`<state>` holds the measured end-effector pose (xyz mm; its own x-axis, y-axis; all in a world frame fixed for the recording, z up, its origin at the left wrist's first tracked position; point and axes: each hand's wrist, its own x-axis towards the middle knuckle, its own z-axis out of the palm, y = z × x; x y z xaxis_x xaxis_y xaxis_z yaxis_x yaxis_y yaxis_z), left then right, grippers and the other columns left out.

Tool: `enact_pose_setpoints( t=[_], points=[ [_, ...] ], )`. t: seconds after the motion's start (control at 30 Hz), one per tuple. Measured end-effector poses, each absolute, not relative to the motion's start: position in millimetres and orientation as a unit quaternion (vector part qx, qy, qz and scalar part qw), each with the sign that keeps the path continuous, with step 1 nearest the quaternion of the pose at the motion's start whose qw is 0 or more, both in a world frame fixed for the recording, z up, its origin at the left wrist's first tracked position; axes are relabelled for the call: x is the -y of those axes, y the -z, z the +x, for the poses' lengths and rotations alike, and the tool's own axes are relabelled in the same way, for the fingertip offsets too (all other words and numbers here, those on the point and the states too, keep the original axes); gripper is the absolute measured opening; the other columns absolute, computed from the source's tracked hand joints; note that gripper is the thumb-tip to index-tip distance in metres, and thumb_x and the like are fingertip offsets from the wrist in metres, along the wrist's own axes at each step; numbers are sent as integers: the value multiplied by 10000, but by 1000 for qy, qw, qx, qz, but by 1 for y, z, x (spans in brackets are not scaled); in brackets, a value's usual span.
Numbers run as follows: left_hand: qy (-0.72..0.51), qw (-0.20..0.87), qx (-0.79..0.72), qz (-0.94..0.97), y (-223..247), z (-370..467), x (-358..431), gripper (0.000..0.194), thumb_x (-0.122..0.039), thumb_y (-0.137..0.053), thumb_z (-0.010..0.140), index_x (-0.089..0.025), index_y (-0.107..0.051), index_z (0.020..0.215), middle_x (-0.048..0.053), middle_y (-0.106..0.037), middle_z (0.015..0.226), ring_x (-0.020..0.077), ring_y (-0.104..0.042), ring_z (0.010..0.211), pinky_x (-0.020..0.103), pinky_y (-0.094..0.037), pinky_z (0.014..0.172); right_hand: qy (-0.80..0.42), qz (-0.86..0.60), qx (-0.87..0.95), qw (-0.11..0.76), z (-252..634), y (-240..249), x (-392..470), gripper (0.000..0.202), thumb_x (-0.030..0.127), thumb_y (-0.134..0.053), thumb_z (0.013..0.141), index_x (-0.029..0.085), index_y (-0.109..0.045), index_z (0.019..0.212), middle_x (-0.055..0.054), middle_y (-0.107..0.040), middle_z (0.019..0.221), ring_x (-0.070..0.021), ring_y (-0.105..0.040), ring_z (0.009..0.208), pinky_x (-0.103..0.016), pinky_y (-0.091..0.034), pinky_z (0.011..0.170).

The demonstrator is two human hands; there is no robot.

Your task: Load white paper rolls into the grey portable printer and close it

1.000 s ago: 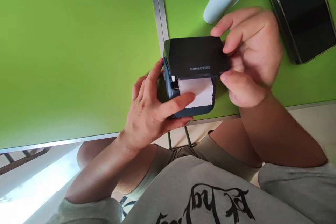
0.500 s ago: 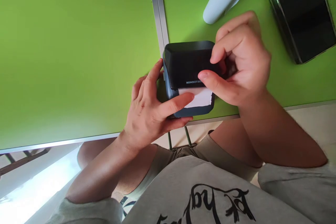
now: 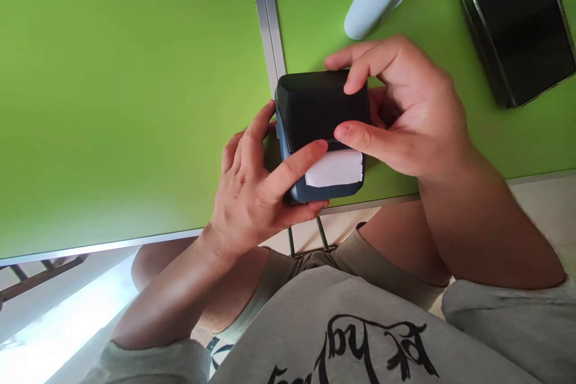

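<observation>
Head view: how do the fingers sit?

"Spread, the left hand [image 3: 247, 186] braces a dark printer [image 3: 324, 193], index fingertip at its black lid [image 3: 310, 108]. The right hand [image 3: 414, 105], half-curled, rests its thumb on the lid, apart from its fingers."

"And beyond them?"

"White paper [image 3: 333, 169] shows below the lid. The printer is between both hands, above the green table [image 3: 135, 102], near a paper roll [image 3: 371, 0] and a black-screened device [image 3: 522, 30]."
</observation>
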<state>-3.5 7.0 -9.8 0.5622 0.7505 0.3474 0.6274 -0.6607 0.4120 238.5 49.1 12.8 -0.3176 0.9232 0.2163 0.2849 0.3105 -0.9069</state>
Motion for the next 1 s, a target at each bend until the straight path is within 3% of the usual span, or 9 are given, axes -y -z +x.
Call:
enact_pose_setpoints(
  t=[0.27, 0.43, 0.67, 0.9, 1.0],
  points=[
    [-251, 125, -392, 876, 10, -4, -7, 714, -672, -680, 928, -352, -427, 1513, 198, -416, 1608, 392, -596, 1340, 525, -500, 1046, -402, -426, 718, 376, 239, -15, -52, 317, 366, -799, 837, 239, -610, 1058, 10, -672, 1226, -66, -544, 772, -190, -397, 531],
    [-256, 134, -394, 873, 10, -3, -7, 688, -691, -650, 936, -353, -438, 1497, 184, -386, 1638, 394, -583, 1354, 529, -480, 1053, -405, -438, 715, 365, 240, -16, -52, 358, 468, -794, 846, 231, -640, 1065, -27, -662, 1265, -96, -595, 822, -204, -477, 542],
    [-229, 148, -408, 871, 5, -3, -6, 649, -694, -606, 962, -412, -396, 1507, 144, -384, 1640, 371, -575, 1376, 568, -497, 1051, -403, -438, 718, 360, 239, -18, -52, 375, 521, -776, 863, 231, -630, 1051, -45, -646, 1241, -155, -647, 998, -297, -638, 791],
    [-228, 148, -407, 872, 3, -4, -7, 631, -648, -643, 957, -403, -434, 1499, 146, -377, 1647, 385, -573, 1381, 592, -519, 1039, -392, -441, 729, 347, 239, -23, -51, 264, 415, -755, 880, 244, -620, 1029, -37, -646, 1193, -194, -651, 1114, -393, -648, 957],
    [-222, 145, -408, 874, 3, -4, -7, 628, -650, -627, 964, -411, -413, 1504, 155, -377, 1640, 393, -581, 1362, 607, -526, 1019, -392, -436, 731, 349, 239, -22, -52, 291, 445, -761, 871, 247, -612, 1023, -40, -647, 1197, -204, -645, 1148, -403, -644, 973]
  ],
)
